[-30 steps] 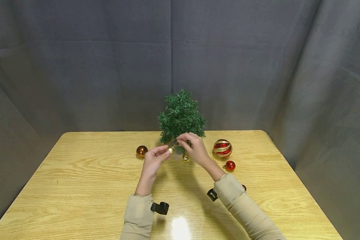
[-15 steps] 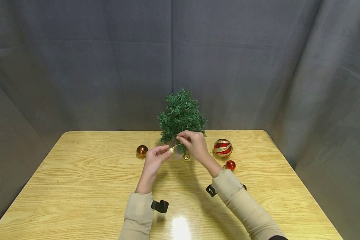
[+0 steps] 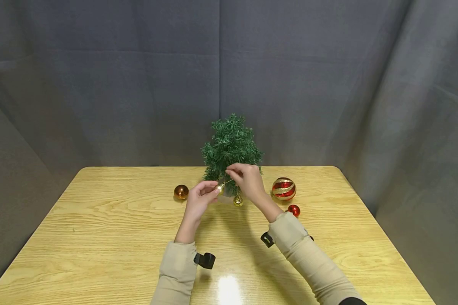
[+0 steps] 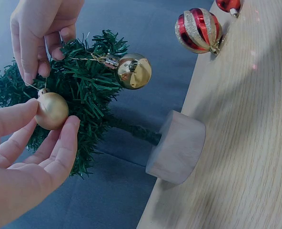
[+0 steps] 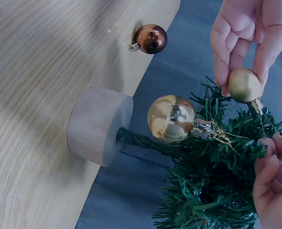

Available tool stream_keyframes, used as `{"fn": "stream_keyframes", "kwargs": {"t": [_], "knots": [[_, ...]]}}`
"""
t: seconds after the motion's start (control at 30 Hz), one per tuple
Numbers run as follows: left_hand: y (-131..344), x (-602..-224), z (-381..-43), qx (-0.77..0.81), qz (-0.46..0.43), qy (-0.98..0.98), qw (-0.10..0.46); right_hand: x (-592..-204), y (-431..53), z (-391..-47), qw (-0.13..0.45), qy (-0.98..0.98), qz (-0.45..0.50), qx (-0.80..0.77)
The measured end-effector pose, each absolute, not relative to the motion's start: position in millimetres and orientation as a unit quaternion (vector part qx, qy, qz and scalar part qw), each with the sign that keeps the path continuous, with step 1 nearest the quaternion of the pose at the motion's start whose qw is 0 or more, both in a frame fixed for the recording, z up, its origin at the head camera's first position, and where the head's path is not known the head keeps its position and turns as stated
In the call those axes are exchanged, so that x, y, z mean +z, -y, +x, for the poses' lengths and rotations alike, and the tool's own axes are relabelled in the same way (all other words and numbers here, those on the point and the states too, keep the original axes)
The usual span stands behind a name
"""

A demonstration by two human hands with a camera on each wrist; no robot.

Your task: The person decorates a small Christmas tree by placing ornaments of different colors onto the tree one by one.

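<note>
My left hand (image 3: 198, 201) pinches a matte gold ball ornament (image 4: 53, 111) between thumb and fingers, in front of the small green Christmas tree (image 3: 232, 146). With thumb and forefinger, my right hand (image 3: 249, 180) pinches the thin gold string loop (image 5: 264, 125) of that same ornament, up by the lower branches. The string runs taut from the ornament's cap to the right fingertips. A shiny gold ball ornament (image 5: 172, 118) hangs from a low branch on the tree's front. The tree stands on a round wooden base (image 4: 176, 147).
On the table (image 3: 118, 224), a copper-brown ball ornament (image 3: 181, 192) lies left of the tree. To the right lie a red ball with gold glitter stripes (image 3: 284, 189) and a smaller red ball (image 3: 294, 210). A grey curtain (image 3: 137, 84) hangs behind.
Both hands have shifted slightly up toward the tree, the left also a little to the right, with the matte gold ornament and its string still held between them.
</note>
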State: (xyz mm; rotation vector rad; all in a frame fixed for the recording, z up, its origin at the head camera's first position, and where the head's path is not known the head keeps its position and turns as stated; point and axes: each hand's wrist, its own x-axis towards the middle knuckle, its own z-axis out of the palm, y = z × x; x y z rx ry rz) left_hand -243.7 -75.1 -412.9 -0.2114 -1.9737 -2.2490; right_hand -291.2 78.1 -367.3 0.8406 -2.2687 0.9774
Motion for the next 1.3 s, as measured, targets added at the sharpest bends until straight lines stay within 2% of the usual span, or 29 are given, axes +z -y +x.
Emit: {"fn": "stream_keyframes", "kwargs": {"t": [0.17, 0.43, 0.8, 0.97, 1.3], "knots": [[73, -413, -246, -0.747, -0.052, 0.659, 0.068, -366, -78, -292, 0.243, 0.849, 0.304, 0.358], [71, -411, -248, -0.746, -0.053, 0.656, 0.102, -362, -79, -293, 0.212, 0.86, 0.28, 0.371], [66, -400, -244, -0.736, -0.043, 0.649, 0.189, -362, -77, -295, 0.27, 0.859, 0.291, 0.323], [65, -407, -250, -0.723, -0.044, 0.661, 0.196, -362, -75, -294, 0.304, 0.872, 0.282, 0.258], [61, -414, -251, -0.644, -0.049, 0.734, 0.21, -363, -75, -292, 0.312, 0.879, 0.294, 0.211]]}}
